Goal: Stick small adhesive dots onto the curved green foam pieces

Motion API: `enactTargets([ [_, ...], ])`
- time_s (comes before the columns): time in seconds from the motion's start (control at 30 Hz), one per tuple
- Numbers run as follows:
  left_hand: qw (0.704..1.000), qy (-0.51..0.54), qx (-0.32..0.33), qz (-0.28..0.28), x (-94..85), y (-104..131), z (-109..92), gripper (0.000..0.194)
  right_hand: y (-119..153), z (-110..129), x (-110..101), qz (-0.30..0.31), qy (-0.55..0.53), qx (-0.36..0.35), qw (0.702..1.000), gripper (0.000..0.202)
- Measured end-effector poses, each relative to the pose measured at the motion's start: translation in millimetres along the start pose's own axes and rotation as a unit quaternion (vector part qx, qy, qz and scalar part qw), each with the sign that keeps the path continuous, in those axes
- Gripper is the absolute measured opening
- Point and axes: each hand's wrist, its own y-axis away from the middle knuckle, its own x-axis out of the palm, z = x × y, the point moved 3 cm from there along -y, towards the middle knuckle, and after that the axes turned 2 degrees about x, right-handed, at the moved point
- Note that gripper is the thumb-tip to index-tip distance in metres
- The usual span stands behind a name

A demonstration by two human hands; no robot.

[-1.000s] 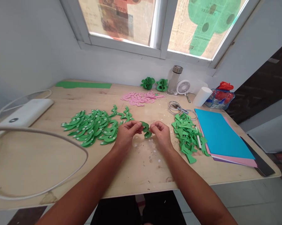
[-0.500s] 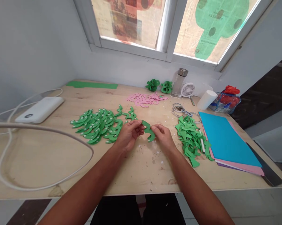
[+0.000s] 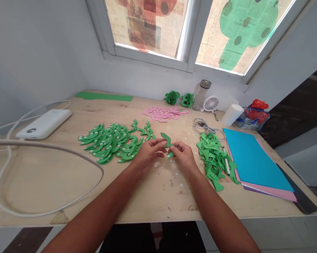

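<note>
The right hand (image 3: 185, 156) has its thumb and fingers clamped on a wavy green paper cut-out (image 3: 168, 141), which is held above the counter (image 3: 158, 196), midway between its left and right ends. The left hand (image 3: 148, 152) is at the cut-out's left side, its fingertips touching or nearly touching it; whether they grip it cannot be told. A small white square shows on the cut-out's lower end.

Just beside the left hand, towards the counter's left edge, spreads a heap of green cut-outs (image 3: 109, 140) dotted with white squares. Right of the right hand lies a pile of green paper scraps (image 3: 211, 154) with a white marker (image 3: 226, 162) on it. Pale rings (image 3: 200, 125) and scissors (image 3: 207, 128) lie just behind the scraps.

A blue sheet (image 3: 253, 158) tops pink and purple sheets towards the near right corner, overlapping a dark flat object (image 3: 303, 200). Pink cut-outs (image 3: 163, 113) lie towards the far edge. Along that edge stand two green paper ornaments (image 3: 172, 97), a clear bottle (image 3: 200, 95), a small white fan (image 3: 210, 103) and a white roll (image 3: 232, 115), with a clear bag (image 3: 253, 117) at the far right corner.

A green strip (image 3: 105, 96) lies by the far left corner; a white power bank (image 3: 44, 123) and a cable (image 3: 55, 146) are near the left edge.
</note>
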Motion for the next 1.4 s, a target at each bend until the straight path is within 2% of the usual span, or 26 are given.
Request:
enactTargets([
  [0.2, 0.997, -0.063, 0.049, -0.026, -2.6, -2, 3, 0.025, 1, -2, 2, 0.033, 0.012, -0.006, 0.999, 0.024],
  [0.33, 0.995, -0.048, 0.071, -0.060, -4.9, -2, 0, 0.026, 0, -6, 3, 0.057, 0.009, -0.008, 0.998, 0.028],
  [0.47, 0.995, -0.022, 0.063, -0.072, -3.6, 0, -3, 0.027, -3, -12, 2, 0.056, 0.011, 0.006, 0.998, 0.031],
  [0.7, 0.999, -0.009, 0.014, -0.044, -0.6, 1, 0, 0.031, -5, -15, 0, 0.044, -0.014, 0.016, 0.999, 0.025],
  [0.9, 0.998, -0.016, 0.045, -0.052, -4.7, -2, 1, 0.029, -3, -12, 2, 0.036, -0.014, 0.017, 0.999, 0.031],
  [1.07, 0.998, 0.034, 0.024, -0.049, -4.3, -1, 0, 0.027, -2, -13, 3, 0.055, -0.033, 0.047, 0.997, 0.028],
  [1.23, 0.999, 0.040, 0.004, -0.026, -2.4, 0, 2, 0.027, -3, -15, 1, 0.044, -0.049, 0.047, 0.997, 0.021],
  [1.4, 0.999, 0.024, -0.023, 0.026, -0.3, -1, 9, 0.026, -4, -13, 0, 0.036, -0.043, 0.037, 0.998, 0.020],
])
